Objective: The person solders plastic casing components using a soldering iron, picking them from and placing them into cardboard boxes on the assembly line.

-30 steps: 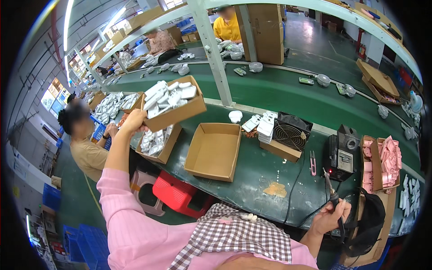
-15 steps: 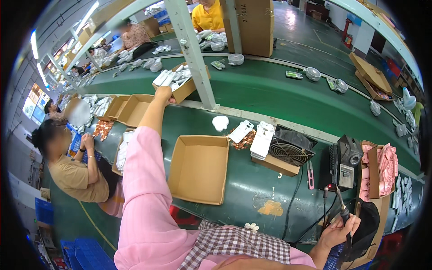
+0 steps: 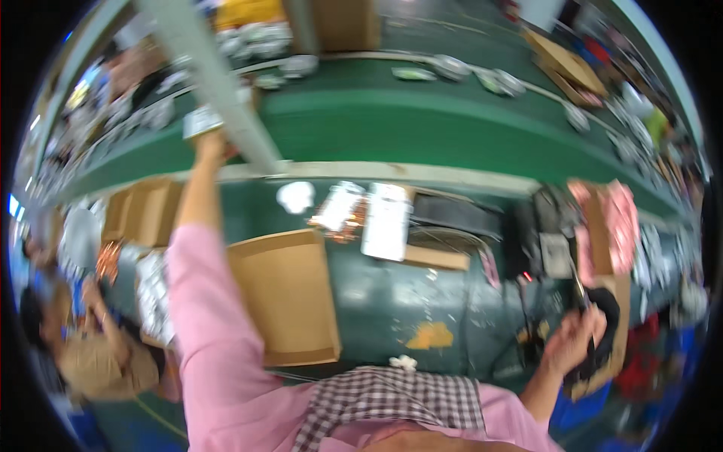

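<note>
Stretched out to the far left, my left hand (image 3: 212, 146) is closed on the near edge of a cardboard box (image 3: 251, 98) at the green conveyor. White plastic parts (image 3: 202, 120) lie in that box, and a pale metal post (image 3: 218, 90) hides some of it. My right hand (image 3: 574, 340), low on the right, is wrapped round a soldering iron (image 3: 581, 290) whose tip points up and away from me. Motion blur softens both hands. Between my arms, an open cardboard tray (image 3: 286, 301) sits on the green bench with nothing in it.
White plastic housings (image 3: 386, 222) and copper-coloured bits (image 3: 345, 229) lie mid-bench beside a black fan (image 3: 456, 218). A soldering station (image 3: 556, 255) stands right, by a box of pink parts (image 3: 619, 226). A co-worker (image 3: 109, 354) sits left. Handheld fans (image 3: 452, 68) line the conveyor's far side.
The view has swung, so most of the bench appears farther left, and blur has increased. My left hand stays at the cardboard box; my right hand still holds the soldering iron.
</note>
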{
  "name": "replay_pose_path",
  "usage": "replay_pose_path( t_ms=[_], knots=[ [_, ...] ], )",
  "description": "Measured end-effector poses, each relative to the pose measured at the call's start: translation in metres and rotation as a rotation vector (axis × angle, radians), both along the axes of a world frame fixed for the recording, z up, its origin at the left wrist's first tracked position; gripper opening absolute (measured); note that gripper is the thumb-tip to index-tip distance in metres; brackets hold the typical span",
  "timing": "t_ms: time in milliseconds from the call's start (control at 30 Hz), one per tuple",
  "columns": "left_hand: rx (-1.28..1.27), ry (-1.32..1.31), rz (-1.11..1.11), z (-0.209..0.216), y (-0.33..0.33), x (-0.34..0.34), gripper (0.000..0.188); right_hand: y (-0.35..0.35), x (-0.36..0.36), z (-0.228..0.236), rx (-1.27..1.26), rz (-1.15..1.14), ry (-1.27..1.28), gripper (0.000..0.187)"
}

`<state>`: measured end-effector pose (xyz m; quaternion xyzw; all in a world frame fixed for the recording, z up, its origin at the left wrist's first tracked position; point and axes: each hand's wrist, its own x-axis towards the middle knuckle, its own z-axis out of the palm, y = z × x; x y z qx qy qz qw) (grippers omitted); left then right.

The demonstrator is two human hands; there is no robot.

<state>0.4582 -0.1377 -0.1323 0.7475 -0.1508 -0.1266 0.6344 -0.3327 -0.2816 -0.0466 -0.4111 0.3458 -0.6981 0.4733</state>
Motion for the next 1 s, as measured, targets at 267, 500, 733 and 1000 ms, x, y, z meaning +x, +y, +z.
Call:
replay_pose_path(
  t_ms=[267,500,733,1000],
  knots=[
    [0.372,-0.066,-0.276,0.075,0.062,-0.149,0.036,-0.023,-0.010,0.008,-0.019,-0.084,0.146,0.008],
    [0.280,-0.219,-0.509,0.103,0.140,-0.322,0.021,-0.039,0.003,0.016,0.008,-0.038,0.240,0.012],
    [0.523,-0.802,-0.592,0.106,0.170,-0.464,0.021,-0.074,0.033,0.012,-0.037,0.076,0.348,0.020],
    [0.619,-0.947,-0.382,0.074,0.193,-0.522,0.033,-0.072,0.050,0.013,0.203,0.375,-0.100,0.023]
  ],
)
